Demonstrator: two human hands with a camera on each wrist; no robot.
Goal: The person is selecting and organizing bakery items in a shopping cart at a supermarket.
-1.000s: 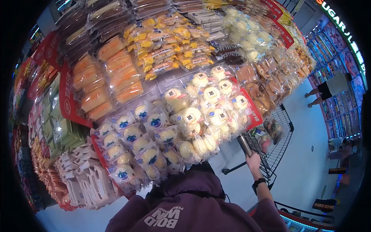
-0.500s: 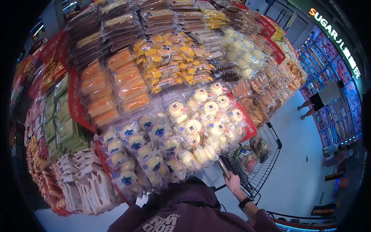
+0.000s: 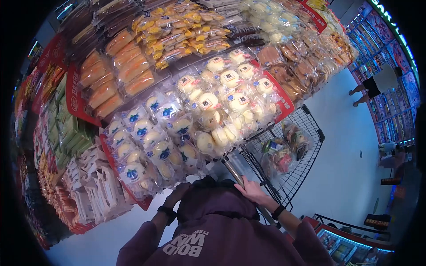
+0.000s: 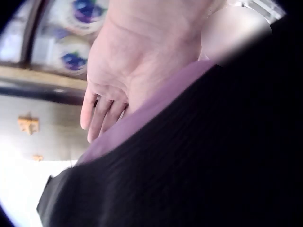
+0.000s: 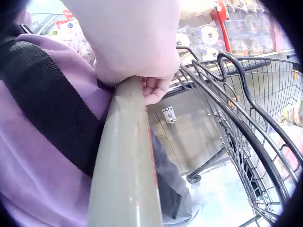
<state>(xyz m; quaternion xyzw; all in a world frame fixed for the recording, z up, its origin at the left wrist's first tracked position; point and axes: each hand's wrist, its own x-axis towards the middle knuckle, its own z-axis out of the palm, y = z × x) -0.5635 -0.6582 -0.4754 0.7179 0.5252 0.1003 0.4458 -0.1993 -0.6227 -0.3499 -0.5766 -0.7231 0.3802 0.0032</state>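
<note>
My right hand (image 3: 254, 192) holds the grey handle bar (image 5: 125, 161) of a black wire shopping cart (image 3: 306, 111), its fingers curled round the bar in the right wrist view. Clear bags of mixed goods (image 3: 279, 162) lie in the cart. My left hand (image 4: 142, 56) shows its palm in the left wrist view, the fingers loosely bent with nothing in them. In the head view it is dark, close in front of my chest, near the display's lower edge. Packaged round cakes with blue berry labels (image 3: 164, 153) and cream round cakes (image 3: 230, 102) are stacked just beyond.
A tall display holds orange-topped bread (image 3: 133, 66), yellow snack packs (image 3: 177, 31) and green packs (image 3: 66, 137), split by red dividers (image 3: 75, 95). Floor (image 3: 337, 146) stretches right of the cart. A person (image 3: 379, 82) stands by shelves at far right; a chiller (image 3: 346, 244) is lower right.
My left hand has come into the head view in front of my chest. The cart and my right hand on its handle have shifted left in view, nearer my body.
</note>
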